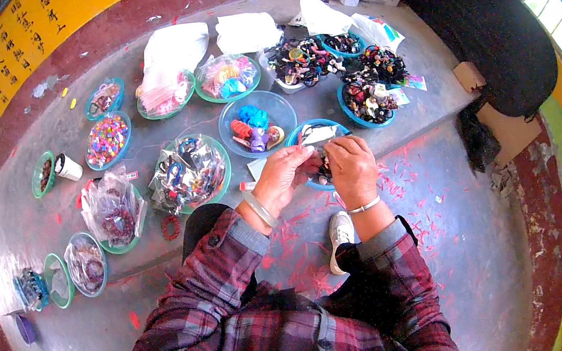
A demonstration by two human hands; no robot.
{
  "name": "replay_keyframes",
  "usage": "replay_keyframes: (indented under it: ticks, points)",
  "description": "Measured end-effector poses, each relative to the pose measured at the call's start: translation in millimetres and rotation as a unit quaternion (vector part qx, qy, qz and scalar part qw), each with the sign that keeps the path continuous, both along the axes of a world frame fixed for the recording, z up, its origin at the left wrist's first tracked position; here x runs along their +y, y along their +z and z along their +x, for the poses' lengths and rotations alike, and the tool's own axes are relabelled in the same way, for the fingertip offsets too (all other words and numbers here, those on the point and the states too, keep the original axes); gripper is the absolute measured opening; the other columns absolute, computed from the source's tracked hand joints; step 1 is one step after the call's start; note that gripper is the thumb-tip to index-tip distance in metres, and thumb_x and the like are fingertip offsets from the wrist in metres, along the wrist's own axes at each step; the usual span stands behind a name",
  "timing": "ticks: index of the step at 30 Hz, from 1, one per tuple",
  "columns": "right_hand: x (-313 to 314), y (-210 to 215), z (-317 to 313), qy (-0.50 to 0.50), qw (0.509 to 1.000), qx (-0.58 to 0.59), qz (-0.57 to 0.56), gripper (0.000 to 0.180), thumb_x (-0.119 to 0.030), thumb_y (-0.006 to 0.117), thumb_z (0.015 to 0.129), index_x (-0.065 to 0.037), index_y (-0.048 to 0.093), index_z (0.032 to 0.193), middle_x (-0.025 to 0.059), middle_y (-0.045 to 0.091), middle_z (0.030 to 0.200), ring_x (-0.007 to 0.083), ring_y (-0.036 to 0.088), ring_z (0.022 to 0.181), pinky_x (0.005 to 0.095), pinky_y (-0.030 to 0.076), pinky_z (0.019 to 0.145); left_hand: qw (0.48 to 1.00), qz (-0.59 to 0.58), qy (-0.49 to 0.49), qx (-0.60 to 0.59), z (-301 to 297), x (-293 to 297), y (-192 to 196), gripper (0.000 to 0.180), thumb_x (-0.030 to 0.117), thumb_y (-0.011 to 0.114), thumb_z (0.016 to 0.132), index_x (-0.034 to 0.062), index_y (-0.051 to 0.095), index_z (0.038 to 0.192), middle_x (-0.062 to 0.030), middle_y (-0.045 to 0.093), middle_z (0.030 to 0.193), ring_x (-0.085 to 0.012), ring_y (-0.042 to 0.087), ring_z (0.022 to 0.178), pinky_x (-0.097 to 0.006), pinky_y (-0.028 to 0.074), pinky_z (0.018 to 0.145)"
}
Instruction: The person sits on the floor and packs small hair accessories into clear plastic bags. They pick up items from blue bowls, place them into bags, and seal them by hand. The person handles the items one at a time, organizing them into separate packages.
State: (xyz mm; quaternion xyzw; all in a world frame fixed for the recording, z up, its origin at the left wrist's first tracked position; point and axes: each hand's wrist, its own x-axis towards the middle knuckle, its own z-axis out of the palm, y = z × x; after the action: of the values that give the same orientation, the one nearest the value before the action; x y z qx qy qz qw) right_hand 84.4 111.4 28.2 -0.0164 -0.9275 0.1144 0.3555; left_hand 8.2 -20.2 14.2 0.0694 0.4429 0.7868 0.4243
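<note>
My left hand (281, 177) and my right hand (354, 171) are held close together above a blue basket (299, 133). The fingers of both are pinched together; what is between them is too small and too hidden to name. A pale bangle (260, 209) circles my left wrist, and a thin light bracelet (365, 205) my right. Small dark items lie in the basket, partly covered by the hands. Just beyond stands a clear blue bowl (228, 116) with blue, red and purple coiled hair ties (253, 118).
Bowls of beads (106, 139), bagged hair accessories (195, 169) and dark hair ties (293, 59) cover the raised ledge. White sacks (177, 46) lie behind. A black oval object (482, 25) leans at the right. Red scraps (405, 190) litter the floor near my white shoe (341, 232).
</note>
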Motion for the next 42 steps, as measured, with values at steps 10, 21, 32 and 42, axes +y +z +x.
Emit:
replay_keyframes:
  ticks: [10, 21, 32, 42]
  points:
    - [21, -9, 6, 0.079, 0.614, -0.113, -0.778, 0.011, -0.01, 0.061, 0.078, -0.002, 0.063, 0.086, 0.0059, 0.064, 0.073, 0.0114, 0.058, 0.06, 0.0223, 0.04, 0.049, 0.979, -0.018, 0.118, 0.164, -3, -1, 11, 0.031, 0.033, 0.053, 0.085, 0.0035, 0.06, 0.092, 0.0011, 0.06, 0.08, -0.0055, 0.052, 0.068, -0.018, 0.039, 0.061]
    - [20, -8, 7, 0.066, 0.652, -0.179, -0.733, 0.011, -0.013, 0.062, 0.077, -0.004, 0.065, 0.082, 0.0026, 0.063, 0.073, 0.0097, 0.055, 0.06, 0.022, 0.04, 0.05, 0.986, -0.042, 0.032, 0.161, -2, 4, -10, 0.016, 0.012, 0.059, 0.081, -0.0018, 0.062, 0.089, -0.0034, 0.062, 0.081, -0.0068, 0.055, 0.072, -0.02, 0.044, 0.066]
    - [20, -15, 4, 0.056, 0.676, -0.2, -0.706, 0.005, -0.007, 0.061, 0.077, -0.003, 0.062, 0.079, 0.0045, 0.062, 0.071, 0.012, 0.056, 0.061, 0.0231, 0.044, 0.055, 0.986, -0.093, 0.037, 0.131, 6, -2, 12, 0.012, 0.009, 0.06, 0.079, -0.0022, 0.062, 0.084, -0.0056, 0.062, 0.078, -0.0091, 0.057, 0.069, -0.021, 0.044, 0.065]
    - [18, -16, 4, 0.069, 0.682, -0.175, -0.707, 0.006, -0.009, 0.066, 0.073, -0.005, 0.062, 0.074, -0.0021, 0.057, 0.065, 0.0063, 0.048, 0.053, 0.0199, 0.037, 0.049, 0.991, -0.029, 0.026, 0.125, 3, 1, -7, 0.017, 0.017, 0.061, 0.079, 0.002, 0.062, 0.087, -0.0024, 0.062, 0.079, -0.0057, 0.053, 0.069, -0.018, 0.038, 0.058]
